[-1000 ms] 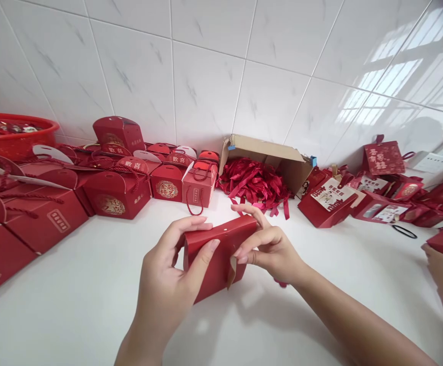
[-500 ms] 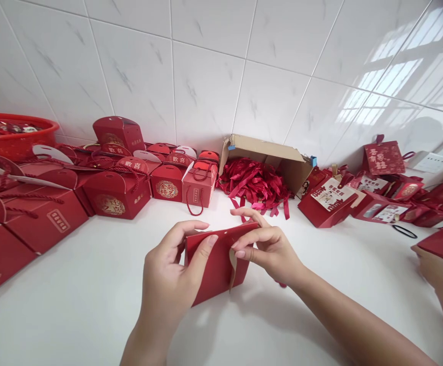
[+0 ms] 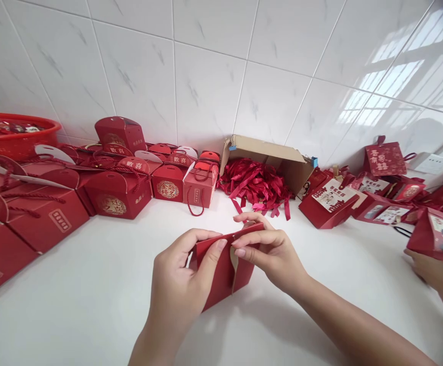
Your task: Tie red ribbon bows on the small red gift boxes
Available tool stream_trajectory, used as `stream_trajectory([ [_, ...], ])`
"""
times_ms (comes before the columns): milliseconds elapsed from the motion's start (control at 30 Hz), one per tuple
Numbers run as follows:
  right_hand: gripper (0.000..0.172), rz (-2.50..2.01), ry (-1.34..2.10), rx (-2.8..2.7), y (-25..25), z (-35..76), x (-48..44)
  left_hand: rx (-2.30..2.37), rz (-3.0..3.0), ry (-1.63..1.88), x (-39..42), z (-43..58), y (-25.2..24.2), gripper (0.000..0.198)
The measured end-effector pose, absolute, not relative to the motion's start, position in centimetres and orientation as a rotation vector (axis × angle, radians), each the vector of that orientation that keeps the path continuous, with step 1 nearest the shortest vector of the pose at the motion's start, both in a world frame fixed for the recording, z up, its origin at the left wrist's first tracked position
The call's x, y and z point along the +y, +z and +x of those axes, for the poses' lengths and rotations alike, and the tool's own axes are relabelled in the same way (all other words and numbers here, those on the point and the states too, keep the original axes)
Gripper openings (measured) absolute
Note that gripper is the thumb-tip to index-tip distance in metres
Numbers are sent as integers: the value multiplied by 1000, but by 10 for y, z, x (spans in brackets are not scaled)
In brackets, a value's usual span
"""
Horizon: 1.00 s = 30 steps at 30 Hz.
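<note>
A red folded card box (image 3: 221,277) stands on the white table in front of me, with a cut flap and a pale tag or edge near its middle. My left hand (image 3: 185,269) grips its left side, thumb on the near face and fingers behind the top edge. My right hand (image 3: 272,251) pinches at its top right, thumb and index finger beside a small hole near the upper edge. What the fingertips hold there is too small to make out. Beyond the hands lies a heap of dark red ribbons (image 3: 257,180), spilling from a cardboard box (image 3: 270,148) on its side.
Red gift boxes with rope handles (image 3: 51,216) crowd the left, below a red basin (image 3: 19,145). More red boxes (image 3: 328,203) stand at the right. Another person's hands (image 3: 435,269) hold a red box (image 3: 435,234) at the right edge. A tiled wall rises behind.
My left hand and the red card box have shifted slightly right. Its top edge has drawn nearer my right fingertips. At the right, the other person's box has come further into view, showing its printed face.
</note>
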State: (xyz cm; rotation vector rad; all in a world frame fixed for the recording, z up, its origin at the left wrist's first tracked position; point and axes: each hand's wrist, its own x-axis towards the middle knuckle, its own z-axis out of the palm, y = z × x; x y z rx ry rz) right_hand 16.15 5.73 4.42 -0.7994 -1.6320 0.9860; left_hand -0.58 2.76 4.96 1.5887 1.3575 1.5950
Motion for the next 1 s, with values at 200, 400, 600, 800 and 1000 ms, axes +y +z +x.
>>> stream_trajectory([
  [200,11,-833,955,-1602,42,161,59,1315,1630,1582,28,-6,49,9],
  [400,30,-835,730,-1544,39,161,58,1242,1728,1491,30,-7,47,10],
  [600,28,-940,1020,-1402,39,160,56,1183,1849,1437,27,-4,44,8],
  [800,27,-857,823,-1394,47,158,45,1387,2078,1652,22,16,38,50],
  [1000,23,-866,612,-1441,56,161,40,1346,2106,1828,28,8,39,52],
])
